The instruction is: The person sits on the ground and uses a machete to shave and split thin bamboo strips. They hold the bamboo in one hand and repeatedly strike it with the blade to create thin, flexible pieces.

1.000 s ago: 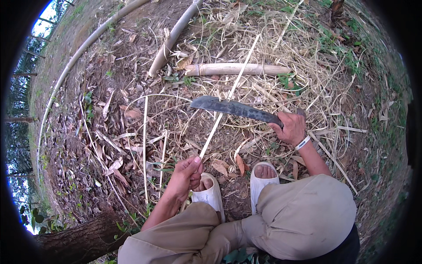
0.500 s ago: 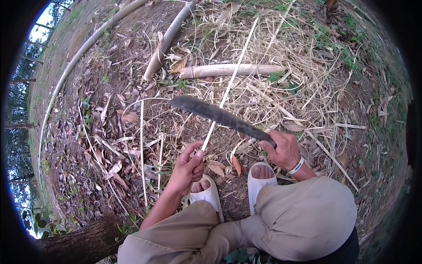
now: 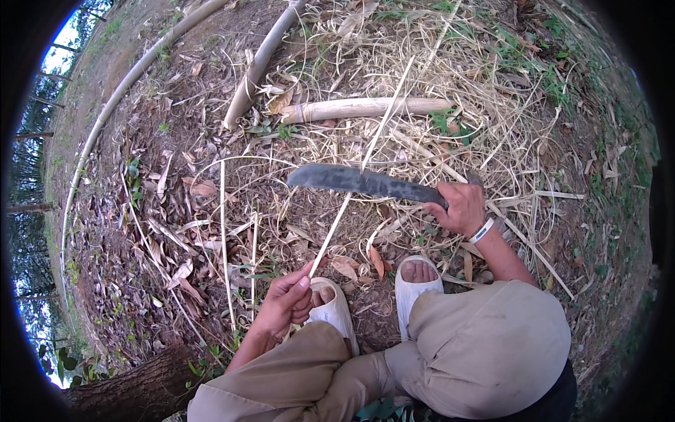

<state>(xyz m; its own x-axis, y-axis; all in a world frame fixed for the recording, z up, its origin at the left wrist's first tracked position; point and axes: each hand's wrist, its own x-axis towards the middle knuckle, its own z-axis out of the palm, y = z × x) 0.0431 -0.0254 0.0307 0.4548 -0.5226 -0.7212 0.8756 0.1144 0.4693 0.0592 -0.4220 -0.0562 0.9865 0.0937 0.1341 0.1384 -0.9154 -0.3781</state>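
Note:
A long, thin, pale bamboo strip (image 3: 331, 235) runs away from me up the middle of the view. My left hand (image 3: 283, 304) pinches its near end between thumb and forefinger, beside my left foot. In my right hand (image 3: 460, 207) is the handle of a machete (image 3: 362, 181), whose broad dark blade points left. The blade lies across the strip, covering a short piece of it; whether its edge bites into the strip I cannot tell. Past the blade the strip goes on toward the far ground.
Curly pale shavings (image 3: 485, 105) and dry leaves cover the ground. A short peeled pole (image 3: 365, 109) lies crosswise ahead, a thicker pole (image 3: 264, 63) left of it, and a long curved pole (image 3: 98, 130) farther left. A tree trunk (image 3: 133, 383) is at lower left.
The machete has moved away from me and right, and its blade has turned more level. My left hand has drawn slightly back toward me with the strip's end.

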